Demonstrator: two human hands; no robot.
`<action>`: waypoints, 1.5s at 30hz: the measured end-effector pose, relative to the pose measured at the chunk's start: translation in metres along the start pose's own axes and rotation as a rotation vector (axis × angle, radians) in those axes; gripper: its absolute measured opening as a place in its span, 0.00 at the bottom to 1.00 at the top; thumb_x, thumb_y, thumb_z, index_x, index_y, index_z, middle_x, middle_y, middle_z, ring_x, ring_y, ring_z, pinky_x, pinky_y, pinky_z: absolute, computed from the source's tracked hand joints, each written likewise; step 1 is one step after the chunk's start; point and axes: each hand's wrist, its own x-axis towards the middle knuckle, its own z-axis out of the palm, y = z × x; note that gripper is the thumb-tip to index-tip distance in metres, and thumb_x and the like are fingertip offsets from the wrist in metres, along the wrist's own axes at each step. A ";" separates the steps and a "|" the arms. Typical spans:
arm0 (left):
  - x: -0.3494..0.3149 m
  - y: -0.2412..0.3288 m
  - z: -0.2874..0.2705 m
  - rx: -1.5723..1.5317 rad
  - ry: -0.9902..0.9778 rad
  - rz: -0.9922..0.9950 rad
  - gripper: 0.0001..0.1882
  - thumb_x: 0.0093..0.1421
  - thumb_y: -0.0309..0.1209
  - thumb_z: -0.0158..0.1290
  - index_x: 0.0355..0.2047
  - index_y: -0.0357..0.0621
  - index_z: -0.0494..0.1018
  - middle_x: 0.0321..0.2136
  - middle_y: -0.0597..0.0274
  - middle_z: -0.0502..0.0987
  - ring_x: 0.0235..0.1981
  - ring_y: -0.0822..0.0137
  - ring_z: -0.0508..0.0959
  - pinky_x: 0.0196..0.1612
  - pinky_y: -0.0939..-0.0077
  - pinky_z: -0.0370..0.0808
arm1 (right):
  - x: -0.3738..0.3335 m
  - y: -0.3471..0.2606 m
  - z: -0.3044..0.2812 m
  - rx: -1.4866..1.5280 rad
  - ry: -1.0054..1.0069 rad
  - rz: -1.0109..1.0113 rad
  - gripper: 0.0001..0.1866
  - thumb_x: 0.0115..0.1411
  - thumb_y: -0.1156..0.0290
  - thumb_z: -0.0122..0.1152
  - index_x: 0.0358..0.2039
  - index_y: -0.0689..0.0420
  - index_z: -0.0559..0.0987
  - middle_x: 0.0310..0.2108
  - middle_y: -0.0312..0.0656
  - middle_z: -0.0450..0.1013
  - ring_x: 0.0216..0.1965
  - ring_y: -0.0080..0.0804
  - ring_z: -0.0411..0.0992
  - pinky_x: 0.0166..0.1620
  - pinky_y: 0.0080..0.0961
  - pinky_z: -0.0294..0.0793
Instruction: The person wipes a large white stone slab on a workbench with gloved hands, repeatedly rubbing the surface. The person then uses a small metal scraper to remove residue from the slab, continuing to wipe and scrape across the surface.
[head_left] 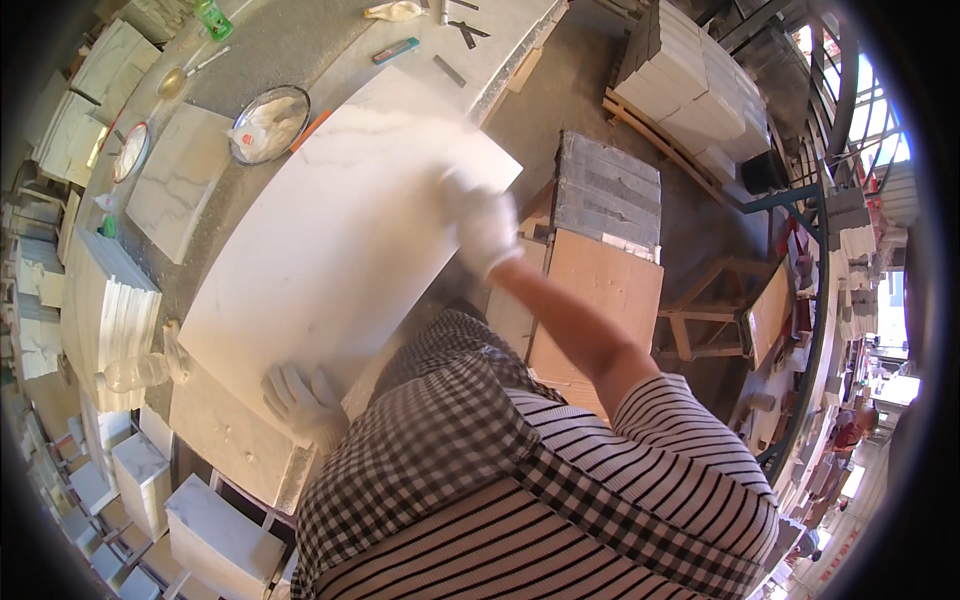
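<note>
A large white marble slab (pixel 310 240) with faint grey veins lies on the workbench in front of me. My left hand (pixel 303 402), in a white glove, rests on the slab's near left corner with fingers spread and nothing in it. Over the slab's right part is my right hand (pixel 483 222), also white-gloved. Motion smears its fingers, so I cannot tell whether it holds anything. The slab surface beside it looks blurred and shaded.
Behind the slab are a round bowl (pixel 272 125) of white material, a smaller slab (pixel 182 182) and a teal-handled tool (pixel 396 51). Stacked tiles (pixel 105 310) stand left, beside a clear plastic bottle (pixel 137 373). A cardboard-topped stack (pixel 595 300) stands right, near palletised blocks (pixel 690 80).
</note>
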 end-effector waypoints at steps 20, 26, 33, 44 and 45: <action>0.008 0.008 -0.018 -0.060 0.029 -0.033 0.19 0.60 0.39 0.52 0.44 0.37 0.71 0.47 0.49 0.73 0.50 0.45 0.70 0.54 0.53 0.66 | -0.037 -0.152 0.045 0.154 -0.149 -0.841 0.23 0.64 0.72 0.50 0.60 0.61 0.69 0.49 0.49 0.74 0.41 0.50 0.76 0.42 0.43 0.76; -0.023 0.003 -0.027 -0.090 0.111 -0.124 0.18 0.61 0.36 0.52 0.50 0.42 0.73 0.51 0.52 0.75 0.53 0.46 0.72 0.54 0.50 0.67 | 0.117 -0.081 0.021 0.413 0.296 -0.392 0.17 0.69 0.66 0.40 0.51 0.57 0.75 0.41 0.53 0.73 0.41 0.48 0.73 0.45 0.41 0.72; -0.063 -0.010 -0.037 -0.111 0.132 -0.234 0.05 0.58 0.29 0.52 0.33 0.45 0.76 0.33 0.60 0.79 0.35 0.54 0.77 0.40 0.58 0.71 | 0.003 -0.184 0.030 0.542 0.284 -0.941 0.27 0.57 0.77 0.50 0.60 0.58 0.70 0.52 0.50 0.74 0.45 0.44 0.73 0.49 0.43 0.70; -0.096 -0.002 -0.046 -0.655 -0.359 -1.053 0.13 0.61 0.34 0.51 0.26 0.37 0.77 0.21 0.56 0.78 0.24 0.61 0.78 0.31 0.68 0.73 | 0.133 -0.100 0.013 0.342 0.165 -0.427 0.22 0.60 0.77 0.47 0.55 0.60 0.73 0.41 0.52 0.74 0.39 0.48 0.72 0.42 0.49 0.71; -0.097 -0.002 -0.044 -0.682 -0.469 -1.190 0.15 0.62 0.37 0.51 0.28 0.38 0.79 0.23 0.56 0.79 0.25 0.63 0.80 0.32 0.69 0.74 | 0.120 -0.101 0.008 0.376 0.164 -0.447 0.23 0.59 0.78 0.47 0.55 0.61 0.73 0.41 0.52 0.74 0.39 0.49 0.72 0.43 0.50 0.70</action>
